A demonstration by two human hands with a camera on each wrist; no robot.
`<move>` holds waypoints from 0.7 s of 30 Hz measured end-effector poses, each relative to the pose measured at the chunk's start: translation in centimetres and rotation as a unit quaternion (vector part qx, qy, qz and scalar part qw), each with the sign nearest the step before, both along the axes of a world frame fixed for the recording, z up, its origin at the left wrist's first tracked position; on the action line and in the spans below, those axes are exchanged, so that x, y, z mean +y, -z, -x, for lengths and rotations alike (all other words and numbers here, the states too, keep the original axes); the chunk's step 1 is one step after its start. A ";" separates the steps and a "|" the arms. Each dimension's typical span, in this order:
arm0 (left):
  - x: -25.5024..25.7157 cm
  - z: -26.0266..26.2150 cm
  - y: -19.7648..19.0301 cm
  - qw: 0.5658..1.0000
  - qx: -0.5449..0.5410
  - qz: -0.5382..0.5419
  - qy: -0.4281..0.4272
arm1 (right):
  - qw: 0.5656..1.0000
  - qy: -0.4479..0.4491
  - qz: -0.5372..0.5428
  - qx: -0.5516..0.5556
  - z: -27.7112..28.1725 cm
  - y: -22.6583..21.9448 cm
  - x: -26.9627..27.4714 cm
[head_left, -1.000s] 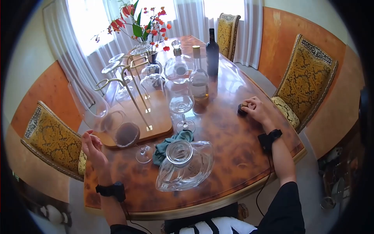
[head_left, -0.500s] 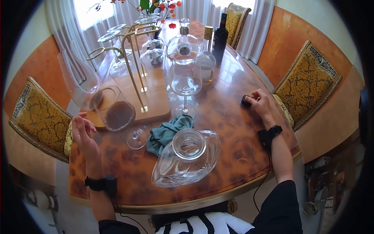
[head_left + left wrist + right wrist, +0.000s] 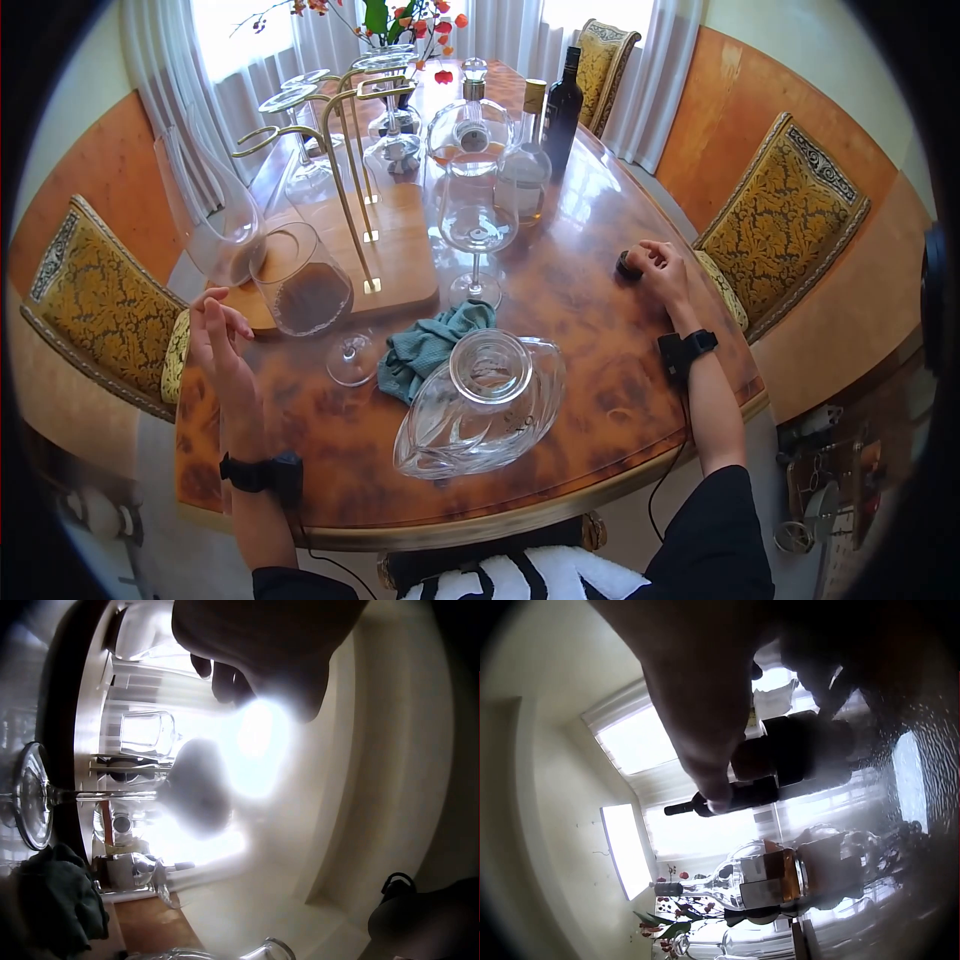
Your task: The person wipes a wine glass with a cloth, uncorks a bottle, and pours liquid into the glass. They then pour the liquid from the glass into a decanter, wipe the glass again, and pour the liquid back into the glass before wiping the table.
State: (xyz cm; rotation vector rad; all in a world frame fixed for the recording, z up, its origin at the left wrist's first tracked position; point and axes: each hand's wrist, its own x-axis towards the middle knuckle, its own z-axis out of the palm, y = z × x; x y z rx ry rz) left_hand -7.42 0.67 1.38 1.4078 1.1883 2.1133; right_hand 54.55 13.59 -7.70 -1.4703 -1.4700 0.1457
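My left hand (image 3: pixel 228 360) is raised, palm inward, fingers loosely bent and empty, beside a tilted-looking stemmed glass of dark liquid (image 3: pixel 310 298). In the left wrist view the hand (image 3: pixel 262 652) is a dark shape above that glass (image 3: pixel 199 787). My right hand (image 3: pixel 662 275) pinches a small dark stopper-like piece (image 3: pixel 628 265) standing on the table. The right wrist view shows the hand (image 3: pixel 697 697) with fingertips at its brownish top, above the dark base (image 3: pixel 791 750). An open clear decanter (image 3: pixel 485 415) lies between the arms, with a green cloth (image 3: pixel 435 350) behind it.
Behind the cloth stands an empty wine glass (image 3: pixel 478 215). A wooden stand (image 3: pixel 400 255) with brass racks holds upside-down glasses, and a tall curved clear vessel (image 3: pixel 215 215) is at its left. Bottles, including a dark one (image 3: pixel 562 110), and red flowers stand farther back.
The head view has tilted down and closer since the first frame. My right fingers have shifted slightly on the dark piece; my left hand stays raised beside the filled glass.
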 end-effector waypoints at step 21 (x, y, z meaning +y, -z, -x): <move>-0.3 -0.1 0.1 1.000 -0.001 0.023 0.009 | 0.982 -0.047 0.097 0.155 -0.7 -0.8 1.4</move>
